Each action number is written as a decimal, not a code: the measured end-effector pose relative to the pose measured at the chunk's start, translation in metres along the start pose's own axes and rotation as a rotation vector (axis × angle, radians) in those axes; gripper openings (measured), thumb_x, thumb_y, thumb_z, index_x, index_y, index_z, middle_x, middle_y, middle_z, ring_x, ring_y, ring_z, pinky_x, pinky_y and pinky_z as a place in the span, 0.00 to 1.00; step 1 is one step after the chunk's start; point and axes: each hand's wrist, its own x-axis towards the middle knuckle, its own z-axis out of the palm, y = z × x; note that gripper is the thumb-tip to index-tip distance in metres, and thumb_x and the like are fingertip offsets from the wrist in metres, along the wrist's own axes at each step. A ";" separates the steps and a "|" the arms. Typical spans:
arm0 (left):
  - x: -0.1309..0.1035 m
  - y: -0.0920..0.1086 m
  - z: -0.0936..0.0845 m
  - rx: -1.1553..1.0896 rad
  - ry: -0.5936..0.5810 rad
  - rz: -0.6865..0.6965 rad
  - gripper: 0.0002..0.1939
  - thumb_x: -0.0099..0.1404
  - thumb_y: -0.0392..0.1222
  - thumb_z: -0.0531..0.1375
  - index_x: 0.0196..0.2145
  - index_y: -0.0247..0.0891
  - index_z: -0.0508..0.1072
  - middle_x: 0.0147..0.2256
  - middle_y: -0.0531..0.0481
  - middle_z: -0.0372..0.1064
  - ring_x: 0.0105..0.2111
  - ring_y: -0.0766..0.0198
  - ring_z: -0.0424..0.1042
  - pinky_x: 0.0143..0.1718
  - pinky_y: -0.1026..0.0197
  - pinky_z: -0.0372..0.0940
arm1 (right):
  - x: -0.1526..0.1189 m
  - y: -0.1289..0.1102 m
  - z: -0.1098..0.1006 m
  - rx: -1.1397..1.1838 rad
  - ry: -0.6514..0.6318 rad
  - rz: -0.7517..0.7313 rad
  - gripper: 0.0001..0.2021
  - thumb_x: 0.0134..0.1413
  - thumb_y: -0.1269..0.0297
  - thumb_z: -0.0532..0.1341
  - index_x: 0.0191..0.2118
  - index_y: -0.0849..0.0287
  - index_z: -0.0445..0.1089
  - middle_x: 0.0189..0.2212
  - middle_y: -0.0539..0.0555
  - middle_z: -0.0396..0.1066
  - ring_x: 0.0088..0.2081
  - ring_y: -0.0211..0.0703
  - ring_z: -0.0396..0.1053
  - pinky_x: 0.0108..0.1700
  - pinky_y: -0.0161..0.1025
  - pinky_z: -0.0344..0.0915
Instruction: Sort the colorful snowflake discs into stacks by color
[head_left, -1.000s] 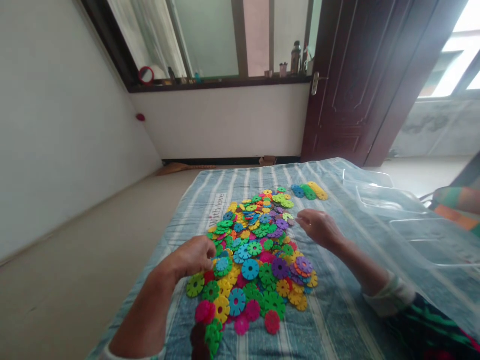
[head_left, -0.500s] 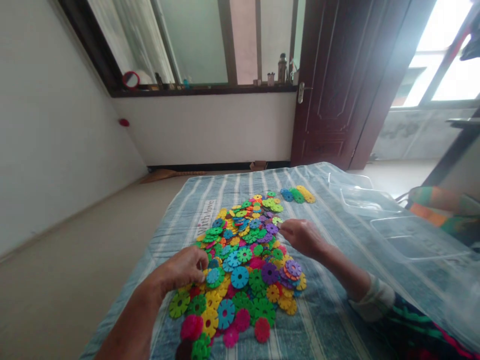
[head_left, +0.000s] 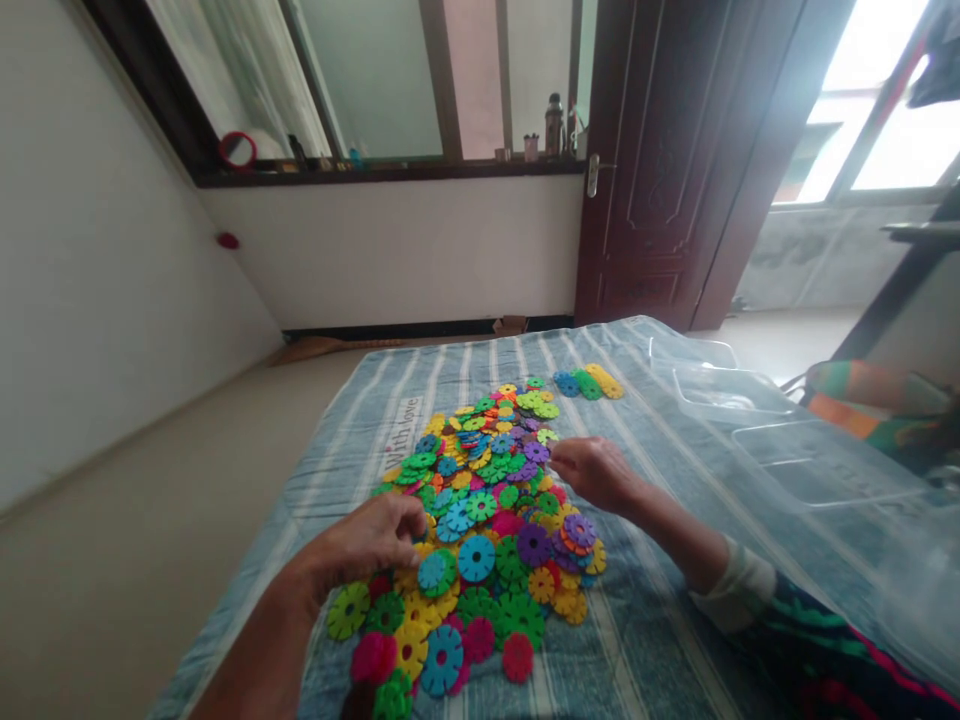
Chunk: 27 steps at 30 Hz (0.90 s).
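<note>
A long heap of notched plastic discs [head_left: 476, 557] in many colours lies on a blue striped bedsheet [head_left: 637, 620]. My left hand [head_left: 379, 538] is at the heap's left side, its thumb and fingertips bent towards each other near a blue disc on a green one [head_left: 433, 572]; whether anything is between them is hidden. At the heap's right edge, my right hand [head_left: 596, 472] has its fingers closed together beside a purple disc [head_left: 536, 452]; what they hold, if anything, is too small to make out.
Overlapping rows of blue, green and yellow discs [head_left: 587, 383] lie beyond the heap. Clear plastic containers [head_left: 731, 392] stand on the right of the bed. A brown door [head_left: 652, 200] and a ledge [head_left: 412, 172] with small items are behind.
The view has shifted slightly, so the scene sits further left. The thumb and fingers of my left hand have moved a little apart. My right hand stays beside the purple discs.
</note>
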 end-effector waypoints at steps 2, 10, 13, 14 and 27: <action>-0.001 0.004 0.000 -0.035 0.017 0.018 0.09 0.43 0.41 0.58 0.24 0.36 0.68 0.20 0.58 0.59 0.23 0.69 0.58 0.23 0.68 0.51 | -0.001 0.000 0.000 0.000 0.000 -0.001 0.12 0.57 0.66 0.55 0.23 0.60 0.66 0.22 0.49 0.64 0.24 0.33 0.54 0.28 0.35 0.41; -0.004 0.022 0.001 -0.114 0.230 0.096 0.09 0.50 0.46 0.58 0.21 0.37 0.70 0.18 0.58 0.58 0.21 0.70 0.58 0.23 0.67 0.55 | -0.002 -0.006 0.003 0.048 0.005 -0.040 0.12 0.55 0.67 0.56 0.21 0.61 0.64 0.20 0.47 0.61 0.23 0.31 0.51 0.28 0.33 0.42; -0.004 0.030 0.003 -0.130 0.358 0.142 0.09 0.51 0.46 0.58 0.23 0.37 0.72 0.21 0.56 0.64 0.23 0.68 0.63 0.25 0.66 0.58 | -0.003 -0.012 0.005 0.104 0.002 -0.071 0.12 0.55 0.68 0.56 0.22 0.62 0.66 0.20 0.48 0.62 0.24 0.31 0.54 0.28 0.32 0.44; -0.003 0.032 0.004 -0.147 0.401 0.156 0.10 0.51 0.46 0.58 0.24 0.37 0.73 0.22 0.55 0.66 0.24 0.67 0.64 0.25 0.66 0.58 | -0.004 -0.015 0.005 0.132 -0.001 -0.079 0.11 0.55 0.68 0.57 0.23 0.61 0.67 0.21 0.48 0.63 0.24 0.31 0.56 0.29 0.32 0.46; 0.022 0.055 0.048 -0.471 0.570 0.139 0.13 0.53 0.50 0.61 0.29 0.37 0.74 0.24 0.54 0.70 0.26 0.67 0.66 0.27 0.66 0.61 | -0.004 -0.048 0.024 0.536 -0.065 0.058 0.10 0.48 0.59 0.64 0.35 0.59 0.75 0.18 0.44 0.61 0.22 0.30 0.54 0.24 0.30 0.47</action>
